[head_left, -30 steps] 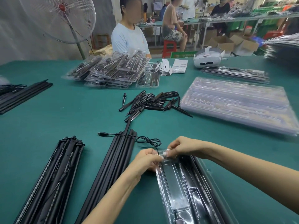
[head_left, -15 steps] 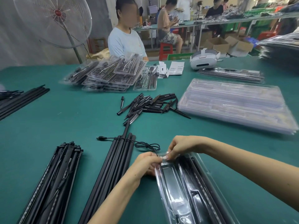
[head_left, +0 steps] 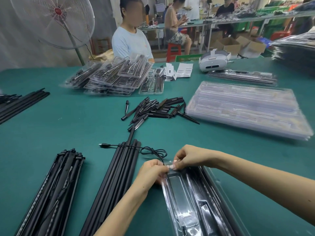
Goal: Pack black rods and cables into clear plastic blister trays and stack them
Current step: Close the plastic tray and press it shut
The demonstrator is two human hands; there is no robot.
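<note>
Left hand (head_left: 151, 169) fingers curled, pinching cable (head_left: 153, 151); right hand (head_left: 187, 157) fingers pinching blister tray (head_left: 180, 200) top edge.

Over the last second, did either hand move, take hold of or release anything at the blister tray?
Nothing visibly changed hands. Both the left hand and right hand keep pinching the far end of the clear blister tray, in the same spot. The USB cable still lies across the black rods; only the camera shifted slightly.
</note>
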